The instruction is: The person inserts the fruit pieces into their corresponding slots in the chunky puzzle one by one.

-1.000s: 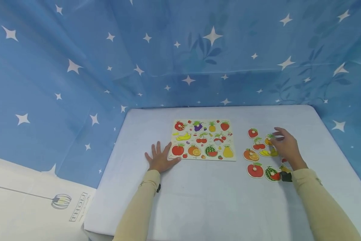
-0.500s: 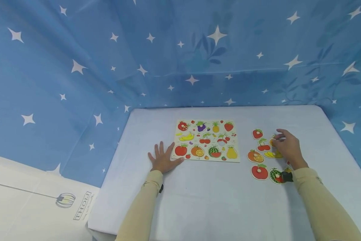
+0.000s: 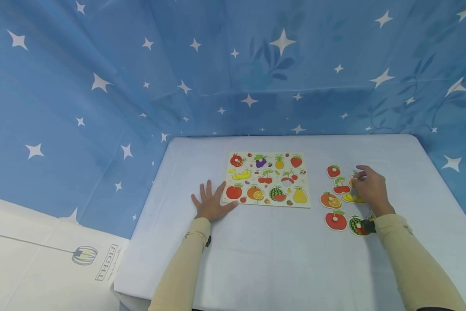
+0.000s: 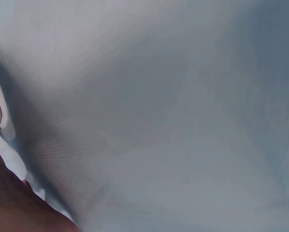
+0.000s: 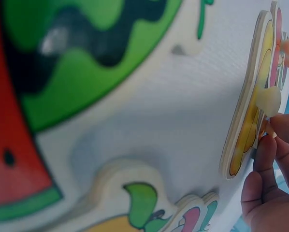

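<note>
My left hand [image 3: 211,206] rests on the table with fingers spread, its thumb and index finger at the lower left corner of a fruit puzzle board [image 3: 306,192]. Thumb and fingertips of my right hand [image 3: 372,192] pinch the pineapple puzzle piece [image 3: 352,180], which the hand partly hides. Right beside that hand lies a banana piece [image 3: 349,198]; its pale knob [image 5: 269,101] shows close to the fingers in the right wrist view. Also around it are cherry [image 3: 341,188], strawberry [image 3: 333,171], orange [image 3: 330,200], apple [image 3: 336,220] and watermelon [image 3: 358,226] pieces.
A white-covered table [image 3: 256,255] bears everything. Blue curtains [image 3: 217,65] with white stars hang behind and at the sides. Under the right forearm, more pieces are partly hidden; a leafy-topped piece [image 5: 139,195] shows in the right wrist view.
The head view has shifted, so the table sits further right in it. My right hand has moved slightly left over the pieces, covering more of the bananas. The left hand stays in place.
</note>
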`<action>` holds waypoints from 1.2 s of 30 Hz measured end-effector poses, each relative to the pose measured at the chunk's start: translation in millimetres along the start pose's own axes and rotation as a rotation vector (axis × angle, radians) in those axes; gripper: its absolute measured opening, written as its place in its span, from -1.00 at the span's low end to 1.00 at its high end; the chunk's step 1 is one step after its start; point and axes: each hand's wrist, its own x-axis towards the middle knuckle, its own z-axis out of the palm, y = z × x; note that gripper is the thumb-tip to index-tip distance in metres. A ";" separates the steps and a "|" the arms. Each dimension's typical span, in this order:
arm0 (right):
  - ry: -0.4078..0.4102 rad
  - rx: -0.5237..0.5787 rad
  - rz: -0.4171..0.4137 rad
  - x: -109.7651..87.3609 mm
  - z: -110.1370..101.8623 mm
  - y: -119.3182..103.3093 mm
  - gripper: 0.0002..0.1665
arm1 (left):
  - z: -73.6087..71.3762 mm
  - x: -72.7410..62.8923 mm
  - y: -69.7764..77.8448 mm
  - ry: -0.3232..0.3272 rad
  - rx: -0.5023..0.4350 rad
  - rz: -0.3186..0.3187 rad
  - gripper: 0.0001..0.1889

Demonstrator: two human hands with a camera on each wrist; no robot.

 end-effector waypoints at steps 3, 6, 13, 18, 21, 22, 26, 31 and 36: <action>0.006 -0.011 -0.012 -0.3 0.4 -1.3 -0.33 | 2.2 1.7 -2.3 0.010 -0.002 0.006 0.04; 0.014 -0.019 -0.025 -0.2 0.5 -2.1 -0.33 | 5.6 3.4 -5.7 0.023 0.015 0.011 0.05; 0.037 -0.022 -0.050 3.0 3.7 -9.4 -0.31 | 3.1 1.3 -5.8 0.017 -0.019 0.010 0.05; 0.042 -0.019 -0.089 4.8 5.3 -19.0 -0.31 | -2.3 -1.3 -2.0 0.002 -0.026 0.003 0.04; 0.044 -0.014 -0.103 6.2 6.9 -23.9 -0.32 | -1.9 -1.2 -0.8 0.003 -0.013 0.003 0.04; 0.046 -0.013 -0.115 7.1 7.5 -26.1 -0.32 | -1.7 -1.2 -1.0 0.004 -0.007 0.002 0.05; 0.053 0.000 -0.166 10.9 10.6 -36.6 -0.33 | -2.9 -1.8 -0.5 0.004 -0.012 -0.001 0.04; 0.068 0.017 -0.240 14.1 13.3 -52.1 -0.38 | -8.0 -5.2 3.3 -0.017 -0.005 -0.019 0.04; 0.051 0.020 -0.275 21.6 19.1 -66.7 -0.37 | -9.8 -6.2 6.1 -0.014 -0.022 -0.022 0.03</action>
